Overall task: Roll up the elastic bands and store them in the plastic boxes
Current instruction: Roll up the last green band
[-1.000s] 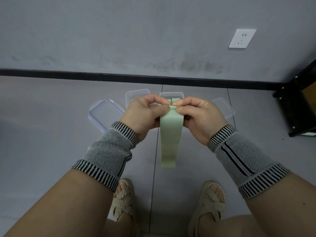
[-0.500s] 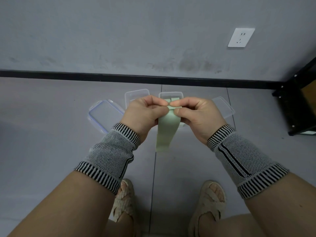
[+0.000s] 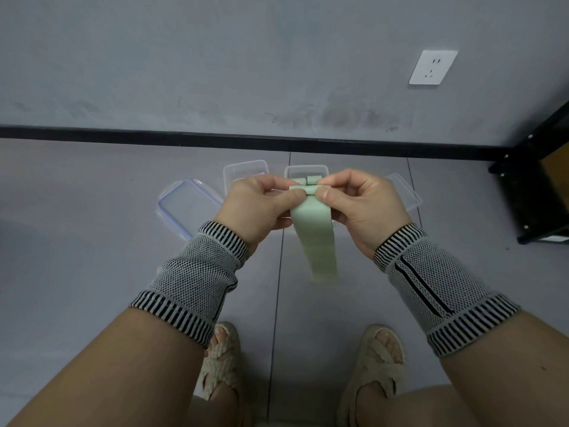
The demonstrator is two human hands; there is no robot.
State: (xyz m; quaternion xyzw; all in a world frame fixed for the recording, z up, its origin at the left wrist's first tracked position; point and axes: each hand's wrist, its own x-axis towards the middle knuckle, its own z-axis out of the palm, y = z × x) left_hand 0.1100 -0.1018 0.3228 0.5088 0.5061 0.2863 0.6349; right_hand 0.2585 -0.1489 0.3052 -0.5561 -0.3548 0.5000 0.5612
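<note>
Since half a second ago, the band's (image 3: 313, 229) hanging tail has dropped longer again, so we judge the roll has slipped or been restarted. Our left hand (image 3: 261, 208) and right hand (image 3: 360, 208) both pinch its curled top, above the boxes (image 3: 244, 171) on the floor (image 3: 92, 241); most rolling remains.

Green band (image 3: 312, 229): loose tail hung short & swung left 0.5 s ago, now hangs longer & slants down-right, about as long as 1 s ago. Left hand (image 3: 257, 204) & right hand (image 3: 358, 204) barely shifted, top end pinched between them.
</note>
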